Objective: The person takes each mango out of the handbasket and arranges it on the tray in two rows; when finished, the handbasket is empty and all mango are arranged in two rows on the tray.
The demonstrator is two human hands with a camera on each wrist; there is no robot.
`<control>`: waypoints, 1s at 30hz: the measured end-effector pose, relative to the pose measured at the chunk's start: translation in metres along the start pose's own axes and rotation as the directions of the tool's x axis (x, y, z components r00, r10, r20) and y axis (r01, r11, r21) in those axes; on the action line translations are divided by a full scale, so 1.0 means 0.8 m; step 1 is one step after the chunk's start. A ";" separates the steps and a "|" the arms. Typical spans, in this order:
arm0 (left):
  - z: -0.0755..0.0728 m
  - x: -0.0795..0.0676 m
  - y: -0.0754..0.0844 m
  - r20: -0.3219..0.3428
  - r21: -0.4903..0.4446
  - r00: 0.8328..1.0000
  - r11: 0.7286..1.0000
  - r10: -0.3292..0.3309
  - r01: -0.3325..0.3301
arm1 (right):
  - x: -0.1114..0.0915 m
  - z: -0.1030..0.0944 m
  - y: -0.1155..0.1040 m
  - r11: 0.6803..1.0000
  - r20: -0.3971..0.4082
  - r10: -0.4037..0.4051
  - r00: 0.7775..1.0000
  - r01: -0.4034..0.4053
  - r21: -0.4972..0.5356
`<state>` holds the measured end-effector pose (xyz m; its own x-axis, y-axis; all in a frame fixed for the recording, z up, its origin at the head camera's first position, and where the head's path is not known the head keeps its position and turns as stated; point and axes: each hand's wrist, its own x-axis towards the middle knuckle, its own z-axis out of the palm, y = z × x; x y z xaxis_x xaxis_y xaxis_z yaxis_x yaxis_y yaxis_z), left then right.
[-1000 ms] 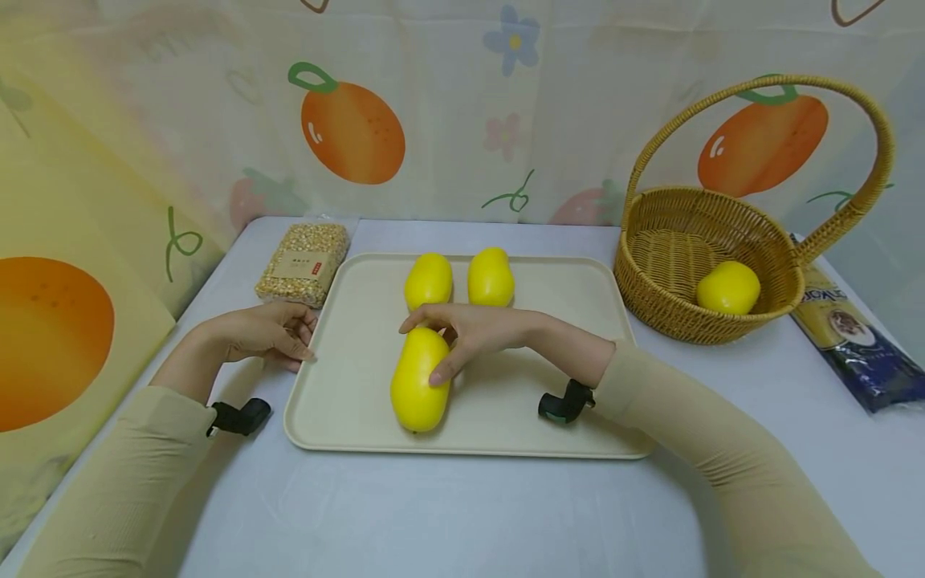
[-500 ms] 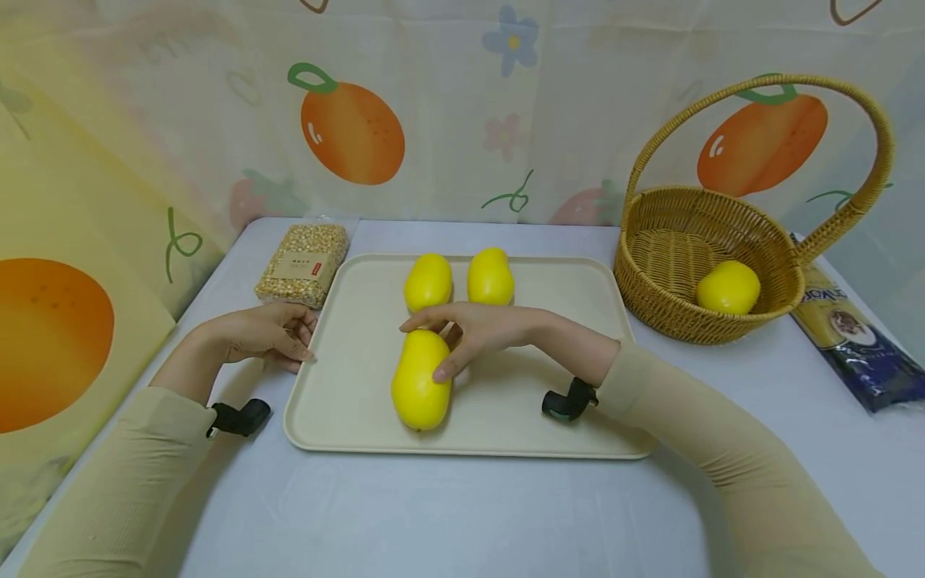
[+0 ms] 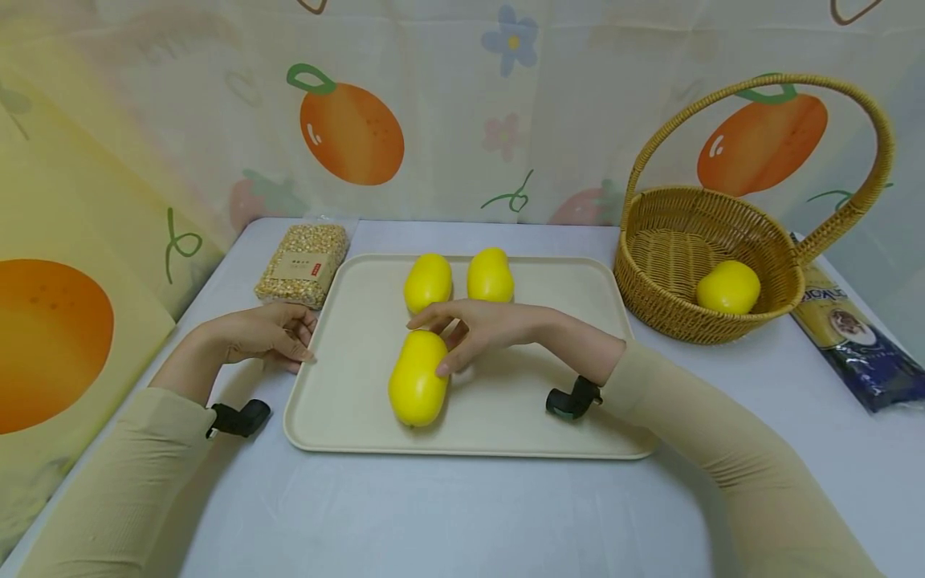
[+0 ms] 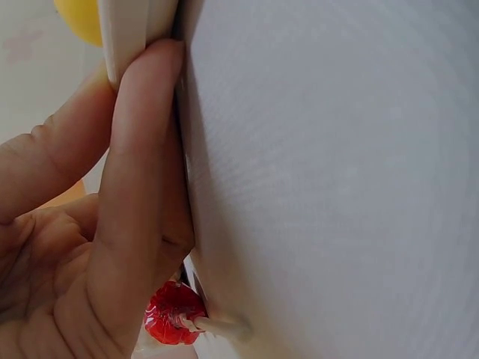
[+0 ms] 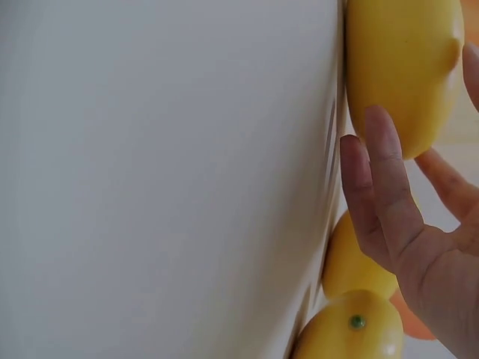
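Note:
The cream tray [image 3: 347, 401] lies on the white table. At its left rim my left hand [image 3: 267, 333] pinches the edge between thumb and fingers, as the left wrist view shows on the tray rim [image 4: 123, 41]. A yellow mango [image 3: 417, 381] lies lengthwise on the tray. My right hand [image 3: 487, 325] is at its far right side with fingers fairly straight and loosely spread. In the right wrist view, fingertips overlap the end of the mango [image 5: 400, 67]; contact is hard to tell. Two more mangoes, one left [image 3: 428, 283] and one right [image 3: 491, 275], sit behind.
A wicker basket [image 3: 650, 309] with a tall handle stands at the right, a yellow mango [image 3: 728, 287] inside. Beside it lies a dark blue and gold packet [image 3: 860, 345]. A bag of corn kernels [image 3: 303, 261] is left of the tray. A red-wrapped item [image 4: 174, 313] shows low in the left wrist view.
My right hand has drawn slightly back and to the right, loosening from the front mango. That mango has shifted a little away from me. My left hand has stayed at the tray's rim.

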<state>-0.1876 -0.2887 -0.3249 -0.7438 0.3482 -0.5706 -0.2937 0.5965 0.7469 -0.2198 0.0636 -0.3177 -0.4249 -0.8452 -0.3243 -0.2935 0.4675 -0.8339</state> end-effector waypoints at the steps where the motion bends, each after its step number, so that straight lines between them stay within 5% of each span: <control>1: 0.000 0.000 0.000 -0.001 0.002 1.000 1.000 0.000 0.000 | 0.000 0.000 0.000 1.000 -0.001 0.002 1.000 -0.002 0.008; 15: 0.001 -0.001 0.001 -0.012 0.014 1.000 1.000 -0.005 0.005 | -0.019 -0.011 0.004 0.996 -0.017 -0.006 1.000 0.008 0.093; 24: 0.002 -0.002 0.002 -0.012 0.014 1.000 1.000 -0.002 0.002 | -0.046 -0.035 -0.002 1.000 -0.103 0.000 0.995 -0.002 -0.022; 30: 0.002 -0.002 0.002 -0.013 0.020 1.000 1.000 -0.002 0.002 | -0.070 -0.052 -0.004 1.000 -0.161 0.001 0.987 -0.003 -0.011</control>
<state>-0.1859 -0.2869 -0.3234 -0.7511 0.3376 -0.5673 -0.2831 0.6116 0.7388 -0.2305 0.1203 -0.2779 -0.5574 -0.7921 -0.2489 -0.3020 0.4727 -0.8279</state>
